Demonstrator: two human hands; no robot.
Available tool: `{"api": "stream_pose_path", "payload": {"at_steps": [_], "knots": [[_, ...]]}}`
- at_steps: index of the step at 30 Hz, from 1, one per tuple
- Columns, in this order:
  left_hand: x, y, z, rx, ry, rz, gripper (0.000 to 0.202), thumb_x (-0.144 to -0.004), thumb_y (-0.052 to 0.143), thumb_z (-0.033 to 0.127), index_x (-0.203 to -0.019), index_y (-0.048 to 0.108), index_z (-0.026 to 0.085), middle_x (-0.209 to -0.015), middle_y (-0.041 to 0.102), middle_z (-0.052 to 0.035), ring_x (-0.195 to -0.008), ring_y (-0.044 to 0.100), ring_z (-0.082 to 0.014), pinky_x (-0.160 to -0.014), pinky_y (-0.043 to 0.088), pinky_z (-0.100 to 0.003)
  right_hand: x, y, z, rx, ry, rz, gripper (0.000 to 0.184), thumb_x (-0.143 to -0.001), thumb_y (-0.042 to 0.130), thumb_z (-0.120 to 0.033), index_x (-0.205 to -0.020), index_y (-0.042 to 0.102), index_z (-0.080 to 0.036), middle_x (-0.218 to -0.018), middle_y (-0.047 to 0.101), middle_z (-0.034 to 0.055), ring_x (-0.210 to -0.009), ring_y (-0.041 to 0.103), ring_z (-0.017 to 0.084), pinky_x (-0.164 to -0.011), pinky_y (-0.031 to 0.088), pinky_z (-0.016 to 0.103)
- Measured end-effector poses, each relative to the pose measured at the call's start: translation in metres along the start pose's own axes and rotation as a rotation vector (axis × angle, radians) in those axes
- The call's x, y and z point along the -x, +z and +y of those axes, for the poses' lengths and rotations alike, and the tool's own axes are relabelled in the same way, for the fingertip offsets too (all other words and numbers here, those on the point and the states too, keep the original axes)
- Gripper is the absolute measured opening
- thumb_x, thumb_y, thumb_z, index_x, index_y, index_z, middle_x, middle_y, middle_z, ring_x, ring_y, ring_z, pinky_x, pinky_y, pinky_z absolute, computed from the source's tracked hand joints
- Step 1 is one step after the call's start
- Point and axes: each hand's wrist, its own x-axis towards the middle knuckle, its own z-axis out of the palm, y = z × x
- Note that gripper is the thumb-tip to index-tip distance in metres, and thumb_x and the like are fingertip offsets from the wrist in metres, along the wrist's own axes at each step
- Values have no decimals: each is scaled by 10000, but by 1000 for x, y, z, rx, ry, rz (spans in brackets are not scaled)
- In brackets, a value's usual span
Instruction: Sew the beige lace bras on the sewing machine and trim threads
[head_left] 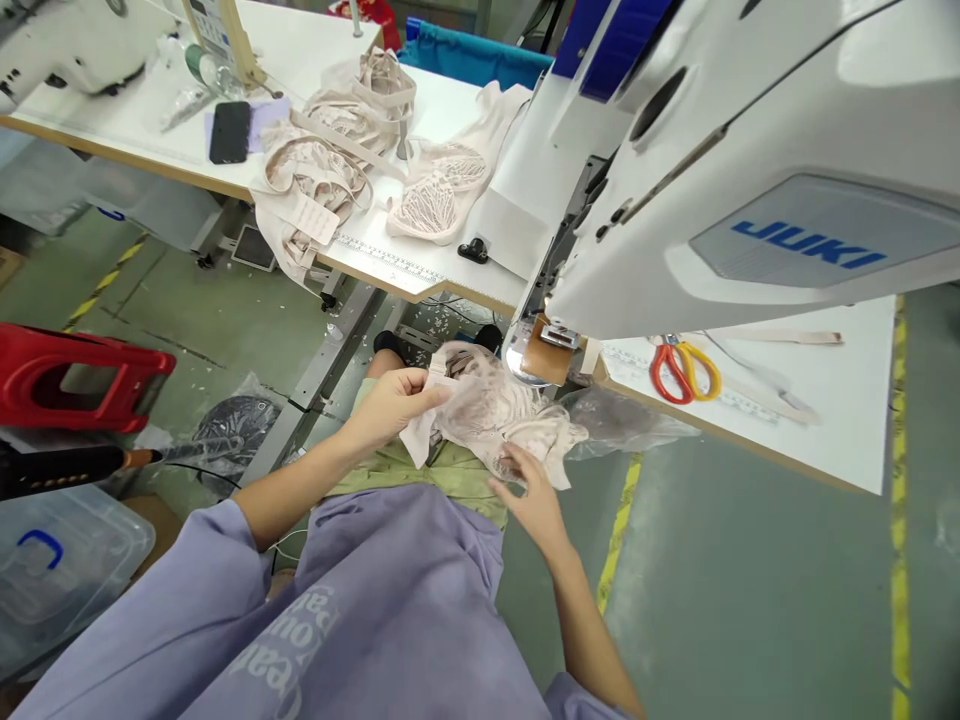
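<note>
A: ok so where's the beige lace garment [487, 410] sitting, and how's it being held?

B: It's bunched up over the green shorts [454, 478], on the near side of the tabletop [442, 108] and just left of the white sewing machine [750, 180]. Its left edge is pinched between the thumb and index finger of the left hand [390, 408]. The right hand [531, 490] is placed at the near right edge, fingers loosely spread and a bit curled. Whether any cloth is gripped there can't be told tbh.

A: Any tips for handling it well?

B: The fabric looks soft and stretchy, so a light touch is probably best. The left edge should be held steady while folds are eased out toward the right, with no hard tugging on the lace. Sharp corners of the machine head are best avoided, since thin stuff could get snagged. The scissors [684, 370] are set down on the right, well apart from the hands, and the pile of beige garments [319, 165] is heaped far left.
</note>
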Motion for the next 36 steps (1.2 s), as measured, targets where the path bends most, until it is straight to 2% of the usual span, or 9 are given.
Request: {"api": "stream_pose_path", "payload": {"at_steps": [4,9,12,16,21,26,28,33,36], "knots": [[-6,-15,-5,-95,3,50,464,-690,848,538,-858,731,121,-810,718,-51,-680,624,-159,-607,463,-247,-36,1,53,-78,298,401,776,-770,622,-660,-1333,544,-132,-1289,565,209,-1154,576,306,-1032,463,479],[-12,-29,-17,-152,16,25,442,-731,822,528,-894,751,123,-910,748,-79,-822,669,-208,-755,514,-288,-65,-15,95,-148,454,416,1020,-642,622,-763,-1370,480,-63,-1410,457,283,-1337,420,391,-1123,340,530],[-14,-29,-18,-159,9,14,435,-732,825,526,-884,744,127,-900,747,-78,-817,667,-207,-757,515,-292,-59,-18,102,-221,472,400,911,-692,543,-800,-1264,537,-91,-1198,592,210,-1101,570,316,-954,472,462],[-18,-20,-16,-118,-2,23,448,-692,852,533,-851,739,129,-890,748,-76,-793,663,-195,-734,510,-279,-44,-17,100,-305,466,354,726,-693,522,-822,-971,586,-155,-784,581,37,-752,538,193,-714,479,346],[-23,-34,-13,-186,-25,14,527,-672,833,593,-896,734,126,-883,741,-83,-762,655,-204,-694,504,-284,-26,-36,77,-311,442,492,593,-726,564,-762,-813,539,-176,-740,504,1,-738,448,161,-748,418,327],[-41,-62,-2,-894,51,253,595,-786,663,624,-1096,700,119,-1034,714,-160,-955,646,-342,-797,524,-410,2,-47,13,-429,404,523,547,-799,568,-703,-844,607,-160,-777,591,36,-742,515,179,-699,436,299],[-48,-39,-3,-1088,290,344,681,-773,675,587,-1255,624,108,-1276,631,-211,-1209,549,-408,-990,471,-485,1,-38,-24,-537,349,406,521,-840,553,-682,-818,616,-165,-738,598,27,-706,541,173,-657,444,279],[-34,60,-30,-801,240,-567,509,-865,604,553,-1187,633,161,-1232,669,-130,-1137,612,-305,-979,488,-377,-27,-48,-89,-520,-11,-88,447,-950,497,-560,-737,585,-178,-667,561,-8,-636,506,126,-612,390,236],[-34,79,-40,-651,32,-433,462,-877,552,613,-836,622,158,-841,673,-57,-848,630,-243,-799,498,-325,-62,-89,-86,-231,-51,-31,368,-972,495,-477,-793,640,-191,-716,632,3,-678,564,140,-645,393,244]]}}
